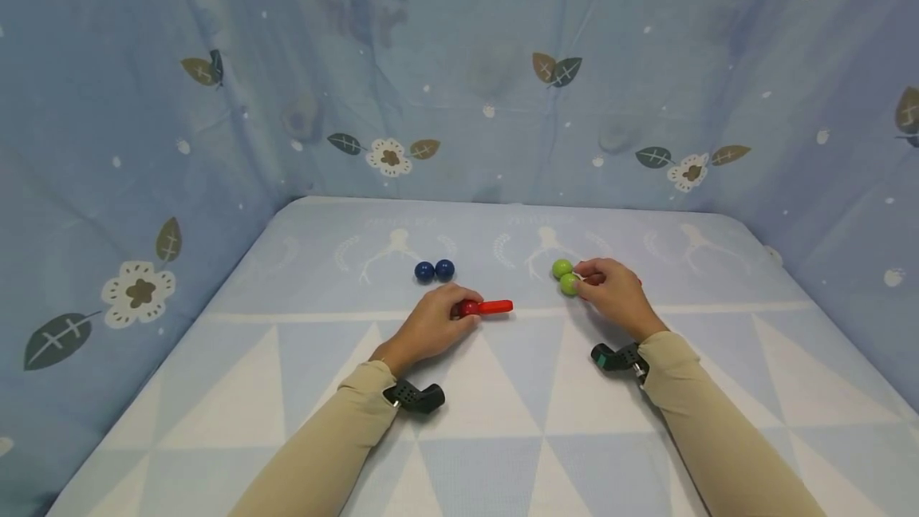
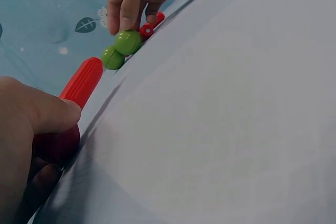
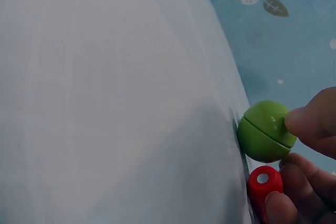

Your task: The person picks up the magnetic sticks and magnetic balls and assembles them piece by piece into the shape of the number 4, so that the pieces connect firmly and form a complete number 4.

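Observation:
My left hand (image 1: 431, 321) grips a dark red ball (image 2: 60, 142) joined to a red ridged rod (image 1: 497, 307). In the left wrist view its thumb lies across the joint. Two green balls (image 1: 562, 268) touch each other near the fingertips of my right hand (image 1: 616, 294). One fingertip presses the nearer green ball (image 3: 266, 131), which has a seam around its middle. Another red rod (image 3: 262, 184), with a round metal spot in its end, is pinched by the right hand's lower fingers. Much of that rod is hidden by the hand.
Two dark blue balls (image 1: 434, 270) sit side by side beyond the left hand. The table (image 1: 495, 389) has a cloth of pale triangles. A blue patterned curtain (image 1: 459, 86) stands behind it and along both sides. Each wrist wears a black camera (image 1: 416, 397).

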A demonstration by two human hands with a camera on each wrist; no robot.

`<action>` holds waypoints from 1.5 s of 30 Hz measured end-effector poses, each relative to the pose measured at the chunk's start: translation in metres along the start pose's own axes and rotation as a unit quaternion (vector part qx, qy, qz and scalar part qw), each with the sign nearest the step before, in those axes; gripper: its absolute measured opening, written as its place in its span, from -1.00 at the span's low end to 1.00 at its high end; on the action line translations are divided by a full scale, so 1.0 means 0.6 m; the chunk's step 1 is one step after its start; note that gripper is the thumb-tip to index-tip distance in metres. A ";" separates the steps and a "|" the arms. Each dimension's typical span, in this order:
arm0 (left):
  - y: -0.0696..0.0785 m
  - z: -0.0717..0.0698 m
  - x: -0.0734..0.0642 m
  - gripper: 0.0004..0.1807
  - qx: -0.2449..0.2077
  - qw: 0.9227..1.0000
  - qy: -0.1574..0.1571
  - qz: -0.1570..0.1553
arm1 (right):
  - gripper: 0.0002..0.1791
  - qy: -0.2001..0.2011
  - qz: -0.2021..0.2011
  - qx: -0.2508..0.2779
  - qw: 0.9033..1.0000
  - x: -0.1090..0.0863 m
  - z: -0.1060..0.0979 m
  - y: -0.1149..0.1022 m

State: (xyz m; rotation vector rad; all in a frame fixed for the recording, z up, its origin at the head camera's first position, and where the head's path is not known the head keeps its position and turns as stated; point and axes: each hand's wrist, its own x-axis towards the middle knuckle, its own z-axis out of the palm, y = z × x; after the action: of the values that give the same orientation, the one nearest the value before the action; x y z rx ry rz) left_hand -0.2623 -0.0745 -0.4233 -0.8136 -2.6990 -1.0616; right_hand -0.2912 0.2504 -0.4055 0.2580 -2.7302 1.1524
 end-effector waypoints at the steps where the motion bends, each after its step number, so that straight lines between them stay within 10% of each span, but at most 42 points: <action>1: 0.000 -0.001 0.000 -0.71 0.000 1.000 0.000 -0.001 | -0.67 0.000 0.000 0.001 1.000 0.000 0.000 0.000; 45: 0.003 0.004 -0.001 -0.73 -0.010 1.000 0.000 -0.011 | -0.61 -0.035 -0.020 -0.038 0.998 -0.010 0.003 0.002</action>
State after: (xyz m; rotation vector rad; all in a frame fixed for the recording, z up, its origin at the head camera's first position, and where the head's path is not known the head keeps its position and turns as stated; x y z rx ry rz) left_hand -0.2604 -0.0720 -0.4245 -0.7888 -2.7069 -1.0953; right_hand -0.2858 0.2504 -0.4089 0.3486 -2.8080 1.0471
